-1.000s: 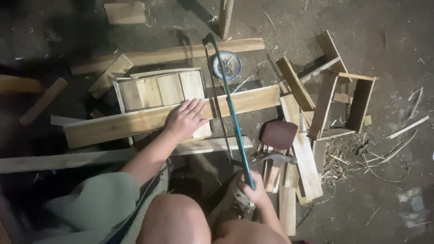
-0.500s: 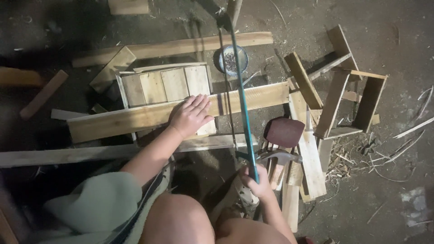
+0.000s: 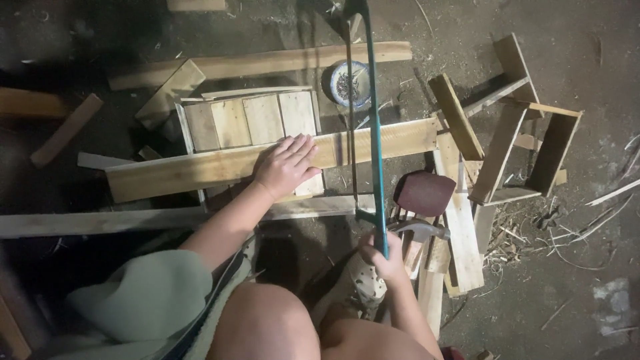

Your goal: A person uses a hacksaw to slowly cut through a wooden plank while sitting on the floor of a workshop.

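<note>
While the left hand (image 3: 285,165) pins it, a pale plank (image 3: 200,172) — rough-grained, long — lies flat.

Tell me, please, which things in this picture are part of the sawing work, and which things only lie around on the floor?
In use:
left hand, pressing flat on the long plank
right hand, gripping the green-framed saw
slatted wooden panel under the plank

Lying about:
hammer
small round tin
open wooden frame
loose offcuts
</note>
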